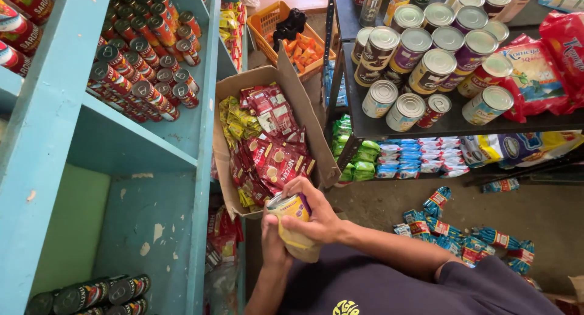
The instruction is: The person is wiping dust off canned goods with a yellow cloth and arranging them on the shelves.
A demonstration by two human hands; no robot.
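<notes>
Both my hands hold one tin can with a yellow and purple label close to my chest, tilted with its silver lid facing up and left. My right hand wraps over the top and right side of the can. My left hand grips it from below, its fingers mostly hidden behind the can. Just beyond the can stands an open cardboard box filled with red and yellow sachets.
A blue wooden shelf unit on the left holds rows of red cans above and dark cans below. A dark rack on the right carries several tins. Packets lie on the floor. An orange basket stands behind.
</notes>
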